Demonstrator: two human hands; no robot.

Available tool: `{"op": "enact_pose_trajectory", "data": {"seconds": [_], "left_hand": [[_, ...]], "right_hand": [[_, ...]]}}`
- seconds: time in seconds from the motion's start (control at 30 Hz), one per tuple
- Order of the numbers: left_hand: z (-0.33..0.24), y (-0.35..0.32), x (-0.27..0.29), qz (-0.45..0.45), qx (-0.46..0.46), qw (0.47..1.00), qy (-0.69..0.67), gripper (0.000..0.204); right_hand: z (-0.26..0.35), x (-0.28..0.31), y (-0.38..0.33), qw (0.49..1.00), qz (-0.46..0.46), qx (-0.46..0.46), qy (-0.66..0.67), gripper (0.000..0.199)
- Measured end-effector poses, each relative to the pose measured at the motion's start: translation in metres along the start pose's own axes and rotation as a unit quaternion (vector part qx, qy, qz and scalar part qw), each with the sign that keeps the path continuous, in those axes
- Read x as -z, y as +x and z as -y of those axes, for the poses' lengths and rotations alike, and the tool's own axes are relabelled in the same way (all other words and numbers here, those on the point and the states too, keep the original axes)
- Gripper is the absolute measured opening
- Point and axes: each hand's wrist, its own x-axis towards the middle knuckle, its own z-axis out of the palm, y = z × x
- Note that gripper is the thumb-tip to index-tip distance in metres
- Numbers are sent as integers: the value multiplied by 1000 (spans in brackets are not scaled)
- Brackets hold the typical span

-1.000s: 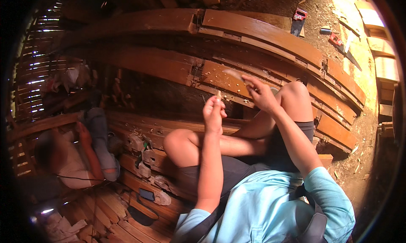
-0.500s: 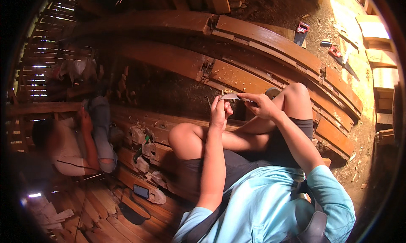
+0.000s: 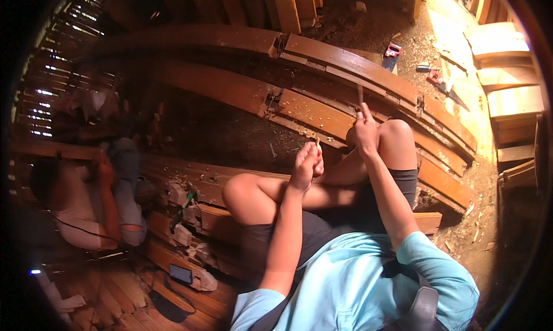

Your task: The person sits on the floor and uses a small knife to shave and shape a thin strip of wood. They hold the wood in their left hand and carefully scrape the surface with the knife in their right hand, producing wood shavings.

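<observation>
I see the wearer seated w/ knees up, light-blue shirt at btm. Left hand (image 3: 306,165) is curled shut on a small thin peg (image 3: 317,141), its tip poking up above the fingers (image 3: 314,155). Right hand (image 3: 365,129) is raised over the right knee (image 3: 396,136), gripping a slim tool (image 3: 360,95) that stands upright above the fist. Just beyond both hands lie long curved wooden beams (image 3: 357,63), shavings scattered on the nearer beam (image 3: 314,115). At far left another person (image 3: 86,198) sits among planks. A red-and-blue tool (image 3: 392,50) lies on the dirt floor (image 3: 455,60) top right, well apart from the hands.
</observation>
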Motion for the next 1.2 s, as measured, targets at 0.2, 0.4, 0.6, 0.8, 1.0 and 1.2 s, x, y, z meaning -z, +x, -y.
{"op": "enact_pose_trajectory", "data": {"seconds": [0.2,0.4,0.6,0.8,1.0,1.2], "left_hand": [[-24,-12,33,-76,-111,963,-232,18],[-20,-16,17,-20,-30,938,-345,21],[-22,-13,18,15,-11,947,-322,26],[-21,-12,17,-17,9,951,-309,28],[-19,-7,21,-27,6,965,-261,25],[-25,3,7,2,-14,966,-260,25]], "right_hand": [[36,24,-57,921,304,234,-69,38],[45,20,-97,882,337,329,13,39],[39,28,-89,875,308,370,-51,40],[35,27,-85,860,318,392,-77,39],[43,31,-85,880,261,370,-142,39],[23,12,-49,974,91,167,-125,36]]}}
